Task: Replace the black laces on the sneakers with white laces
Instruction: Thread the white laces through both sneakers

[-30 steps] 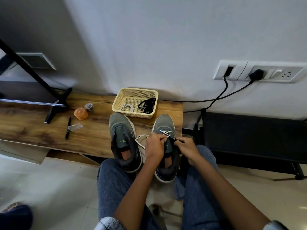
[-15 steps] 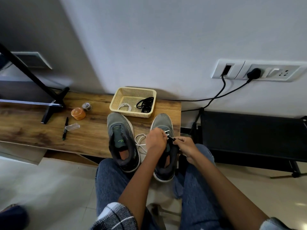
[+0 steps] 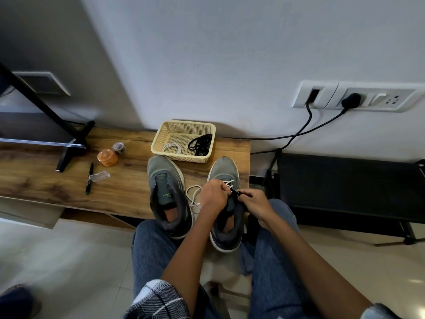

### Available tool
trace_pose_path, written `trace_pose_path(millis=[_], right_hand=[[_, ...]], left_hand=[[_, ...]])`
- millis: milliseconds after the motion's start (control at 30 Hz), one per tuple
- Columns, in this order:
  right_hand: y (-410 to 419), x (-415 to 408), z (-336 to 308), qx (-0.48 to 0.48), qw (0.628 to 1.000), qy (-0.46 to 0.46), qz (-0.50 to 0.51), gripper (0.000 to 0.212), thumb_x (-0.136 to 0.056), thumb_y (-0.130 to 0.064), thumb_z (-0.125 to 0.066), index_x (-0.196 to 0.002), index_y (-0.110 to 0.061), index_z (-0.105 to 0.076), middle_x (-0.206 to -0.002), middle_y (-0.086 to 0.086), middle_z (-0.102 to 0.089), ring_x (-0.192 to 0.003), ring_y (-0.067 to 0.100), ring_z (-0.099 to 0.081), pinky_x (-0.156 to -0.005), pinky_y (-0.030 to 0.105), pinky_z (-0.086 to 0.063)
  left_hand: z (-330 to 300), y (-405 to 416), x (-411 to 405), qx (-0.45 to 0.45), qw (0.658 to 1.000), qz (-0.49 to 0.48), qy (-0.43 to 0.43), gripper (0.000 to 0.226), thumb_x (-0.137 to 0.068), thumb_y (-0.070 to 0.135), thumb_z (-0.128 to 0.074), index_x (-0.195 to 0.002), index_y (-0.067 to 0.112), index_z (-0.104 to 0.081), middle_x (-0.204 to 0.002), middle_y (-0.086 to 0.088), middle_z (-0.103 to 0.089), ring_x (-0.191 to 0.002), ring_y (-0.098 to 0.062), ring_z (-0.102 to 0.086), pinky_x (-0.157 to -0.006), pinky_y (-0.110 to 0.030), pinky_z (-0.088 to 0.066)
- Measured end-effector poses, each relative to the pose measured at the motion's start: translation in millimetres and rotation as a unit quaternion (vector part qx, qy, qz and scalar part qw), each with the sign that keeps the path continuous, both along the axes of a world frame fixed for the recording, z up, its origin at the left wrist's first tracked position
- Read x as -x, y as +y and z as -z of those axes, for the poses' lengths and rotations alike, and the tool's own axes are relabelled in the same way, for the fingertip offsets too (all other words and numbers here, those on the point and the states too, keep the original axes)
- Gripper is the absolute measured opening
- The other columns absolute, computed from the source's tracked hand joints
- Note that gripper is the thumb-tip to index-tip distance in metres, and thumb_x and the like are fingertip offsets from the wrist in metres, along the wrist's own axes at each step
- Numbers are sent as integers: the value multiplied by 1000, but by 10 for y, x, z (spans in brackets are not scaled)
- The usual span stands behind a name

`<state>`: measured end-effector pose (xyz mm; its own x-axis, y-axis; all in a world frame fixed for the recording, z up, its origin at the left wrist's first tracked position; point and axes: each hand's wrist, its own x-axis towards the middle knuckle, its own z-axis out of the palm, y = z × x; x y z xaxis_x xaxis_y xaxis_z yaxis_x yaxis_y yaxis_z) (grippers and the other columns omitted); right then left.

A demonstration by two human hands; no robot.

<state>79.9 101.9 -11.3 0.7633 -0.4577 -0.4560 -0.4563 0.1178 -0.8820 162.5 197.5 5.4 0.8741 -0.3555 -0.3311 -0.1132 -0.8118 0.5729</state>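
Two grey sneakers stand on the wooden bench, toes toward the wall. The left sneaker has no lace. The right sneaker carries a white lace crossed through its front eyelets, with loose loops lying between the shoes. My left hand curls over the right sneaker's tongue and grips the lace. My right hand pinches the shoe's dark right eyelet edge or a lace tip; which one is too small to tell. A beige basket holds a coiled white lace and a bundle of black laces.
On the bench to the left lie an orange round container, a small tape roll, a black pen and a clear cap. A black stand foot rests there. Black cables hang from wall sockets above a black rack.
The camera has shifted slightly. Both hands stay on the right sneaker, my left hand having moved a little toward the toe over the lacing. The sneakers have not moved.
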Motion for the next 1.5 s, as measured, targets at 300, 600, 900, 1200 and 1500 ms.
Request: trace_pose_path(millis=[300,600,900,1200,1500], right_hand=[[-11,5,40,76,996,-1,-45,28,-85,-1,-54,-95,-18,-75,-83,4,-71,-75,12,-62,-65,29,-47],[-52,4,70,88,994,-2,-69,25,-85,-3,-55,-89,-17,-75,-86,8,-73,-88,27,-68,-78,44,-54],[-47,41,87,-6,1000,-14,-1,38,-85,6,-54,-82,-27,-72,-84,0,-71,-86,18,-65,-81,35,-54],[-25,31,51,153,985,-4,-72,33,-83,0,-56,-106,-16,-73,-88,0,-70,-87,18,-65,-78,37,-52],[-45,-33,31,319,932,20,-171,14,-80,-7,-54,-79,0,-67,-82,16,-63,-78,29,-58,-70,40,-45]], left_hand=[[100,32,39,25,1000,-5,-18,9,-88,22,-66,-90,19,-74,-93,-1,-72,-90,-19,-64,-69,-24,-39],[220,85,48,102,994,-31,11,7,-85,20,-69,-87,16,-74,-92,0,-73,-88,-17,-63,-71,-23,-40],[241,92,30,134,989,-39,46,4,-82,21,-73,-80,18,-74,-81,-1,-73,-80,-17,-66,-74,-30,-51],[65,22,3,21,999,25,-34,12,-91,19,-61,-93,19,-73,-95,-3,-72,-94,-20,-62,-70,-23,-36],[103,-10,-49,-39,979,157,-120,18,-93,14,-55,-101,10,-70,-104,-11,-68,-96,-28,-61,-80,-34,-42]])
